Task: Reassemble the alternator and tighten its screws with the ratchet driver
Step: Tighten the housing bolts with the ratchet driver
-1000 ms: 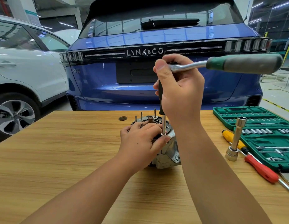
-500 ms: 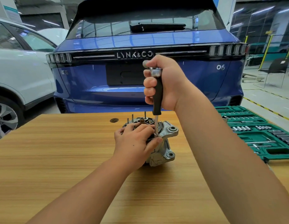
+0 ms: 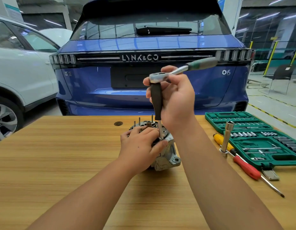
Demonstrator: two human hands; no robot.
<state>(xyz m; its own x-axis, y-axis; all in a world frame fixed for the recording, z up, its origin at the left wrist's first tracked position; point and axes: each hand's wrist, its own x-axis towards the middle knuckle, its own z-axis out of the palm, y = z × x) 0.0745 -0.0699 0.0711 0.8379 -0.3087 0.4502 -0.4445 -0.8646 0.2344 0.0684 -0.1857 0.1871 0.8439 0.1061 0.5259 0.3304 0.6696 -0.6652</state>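
Note:
The silver alternator (image 3: 167,156) stands on the wooden table (image 3: 61,163), with several studs sticking up from its top. My left hand (image 3: 140,146) grips its top and near side, thumb by the driver's socket tip. My right hand (image 3: 173,100) holds the ratchet driver (image 3: 156,100) upright by its black shaft handle, just under the chrome ratchet head. The green ratchet handle (image 3: 202,63) points right and away. The thin shaft runs down to a screw on the alternator's right edge.
An open green socket case (image 3: 260,141) lies at the table's right. Beside it lie a yellow-handled and a red-handled screwdriver (image 3: 246,168), and a tall chrome socket (image 3: 226,136) stands upright. A blue car (image 3: 144,47) is parked behind the table, a white car (image 3: 19,72) at the left.
The ratchet's green handle has swung from pointing right, out of sight behind my right hand, and back to the right. My left hand stays on the alternator. The camera view has shifted slightly.

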